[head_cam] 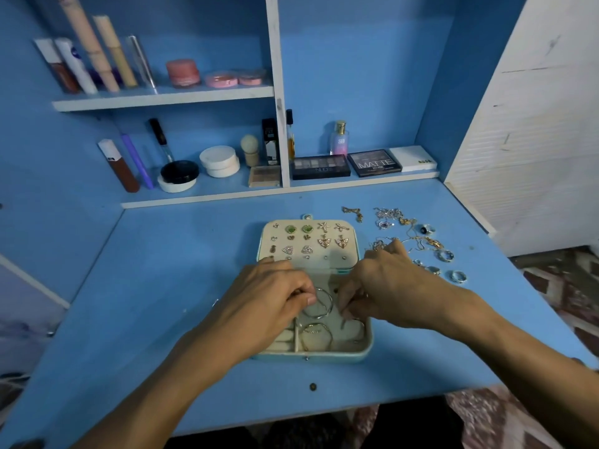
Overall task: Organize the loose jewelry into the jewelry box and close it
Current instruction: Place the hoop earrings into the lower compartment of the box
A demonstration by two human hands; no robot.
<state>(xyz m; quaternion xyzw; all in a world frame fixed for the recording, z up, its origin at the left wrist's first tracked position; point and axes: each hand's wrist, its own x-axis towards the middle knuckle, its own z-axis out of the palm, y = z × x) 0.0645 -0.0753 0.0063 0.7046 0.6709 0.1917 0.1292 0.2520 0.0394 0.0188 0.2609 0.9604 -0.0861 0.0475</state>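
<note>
Jewelry box (327, 357) open, cream-lined | left hand (275, 294) pinches silver hoop (331, 305) | right hand (385, 286) pinches thin piece (344, 323)

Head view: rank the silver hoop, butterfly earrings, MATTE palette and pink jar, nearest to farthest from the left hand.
1. silver hoop, at the left hand fingertips, in the tray.
2. butterfly earrings, beyond, on the box lid.
3. MATTE palette, on the lower shelf, right.
4. pink jar, on the upper shelf, left.
</note>
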